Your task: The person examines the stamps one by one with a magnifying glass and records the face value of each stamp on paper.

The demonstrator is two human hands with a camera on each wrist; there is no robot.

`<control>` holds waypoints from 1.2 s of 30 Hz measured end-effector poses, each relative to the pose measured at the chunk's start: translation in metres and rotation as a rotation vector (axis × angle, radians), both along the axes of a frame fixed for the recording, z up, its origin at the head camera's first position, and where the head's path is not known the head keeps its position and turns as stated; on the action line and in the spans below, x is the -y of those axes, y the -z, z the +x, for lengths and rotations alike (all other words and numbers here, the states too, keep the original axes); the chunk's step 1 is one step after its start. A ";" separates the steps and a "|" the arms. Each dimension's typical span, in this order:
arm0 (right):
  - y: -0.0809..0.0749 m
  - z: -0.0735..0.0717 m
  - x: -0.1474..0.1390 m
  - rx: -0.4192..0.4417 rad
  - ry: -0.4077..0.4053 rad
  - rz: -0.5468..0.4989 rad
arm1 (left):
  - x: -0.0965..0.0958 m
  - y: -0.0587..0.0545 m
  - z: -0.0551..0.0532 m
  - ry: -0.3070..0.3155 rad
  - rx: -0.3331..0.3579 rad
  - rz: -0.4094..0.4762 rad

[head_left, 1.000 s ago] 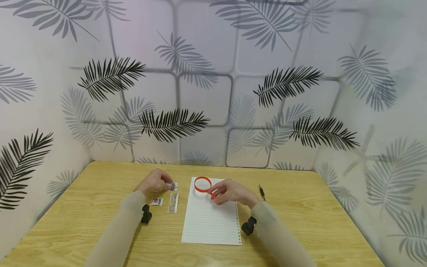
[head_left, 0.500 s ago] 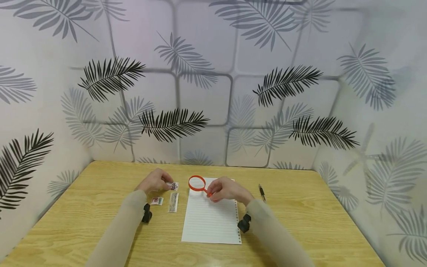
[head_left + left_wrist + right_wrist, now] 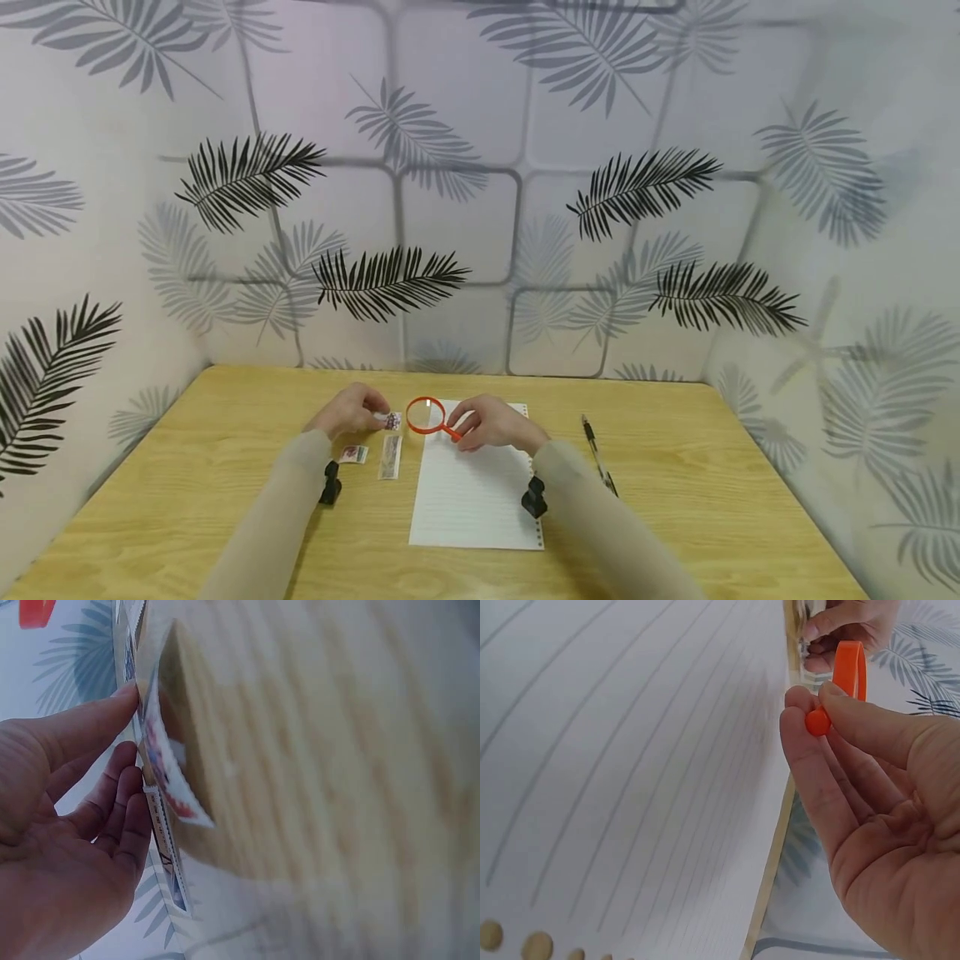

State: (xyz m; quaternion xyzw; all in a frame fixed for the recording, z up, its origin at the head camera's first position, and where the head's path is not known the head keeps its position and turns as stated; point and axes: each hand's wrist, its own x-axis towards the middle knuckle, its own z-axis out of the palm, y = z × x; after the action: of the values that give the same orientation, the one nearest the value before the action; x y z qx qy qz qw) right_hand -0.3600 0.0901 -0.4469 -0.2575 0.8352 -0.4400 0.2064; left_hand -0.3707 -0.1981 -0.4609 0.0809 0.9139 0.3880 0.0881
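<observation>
My right hand (image 3: 486,423) pinches the handle of an orange-red magnifying glass (image 3: 412,423) between thumb and fingers, its round lens tilted over the gap between a lined paper sheet (image 3: 468,508) and the stamps. In the right wrist view, the handle's rounded end (image 3: 818,722) shows between thumb and fingertips. My left hand (image 3: 349,411) pinches the left edge of a small stamp (image 3: 392,421) close over the table. Nearer to me lie a long narrow stamp (image 3: 390,457) and a small curled stamp (image 3: 354,454). Another stamp (image 3: 169,851) shows under the left fingers in the left wrist view.
A black pen (image 3: 597,454) lies right of the sheet, partly behind the right forearm. Everything rests on a wooden table (image 3: 720,500). A leaf-patterned wall (image 3: 480,217) rises behind its far edge.
My right hand has moved left with the magnifying glass, from over the paper to its left edge beside the stamp. The left hand stays almost still.
</observation>
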 end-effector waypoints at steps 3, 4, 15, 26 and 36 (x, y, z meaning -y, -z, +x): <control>0.002 -0.002 0.006 -0.004 -0.004 0.004 | 0.001 0.001 -0.001 -0.004 -0.004 -0.014; 0.002 -0.002 0.008 -0.006 -0.006 0.004 | 0.001 0.001 -0.001 -0.002 0.000 -0.011; -0.010 -0.007 0.016 -0.026 -0.025 0.002 | 0.005 -0.003 -0.002 0.037 0.005 0.004; -0.016 -0.003 0.019 -0.020 -0.046 -0.011 | 0.002 0.002 0.001 0.036 -0.006 0.017; -0.021 -0.005 0.018 -0.034 -0.013 -0.014 | 0.004 0.000 0.002 0.019 0.016 0.010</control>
State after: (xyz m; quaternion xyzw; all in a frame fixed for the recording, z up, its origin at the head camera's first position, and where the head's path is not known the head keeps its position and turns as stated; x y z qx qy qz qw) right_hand -0.3648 0.0716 -0.4257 -0.2717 0.8338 -0.4399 0.1934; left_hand -0.3685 -0.2020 -0.4605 0.0868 0.9104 0.3924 0.0985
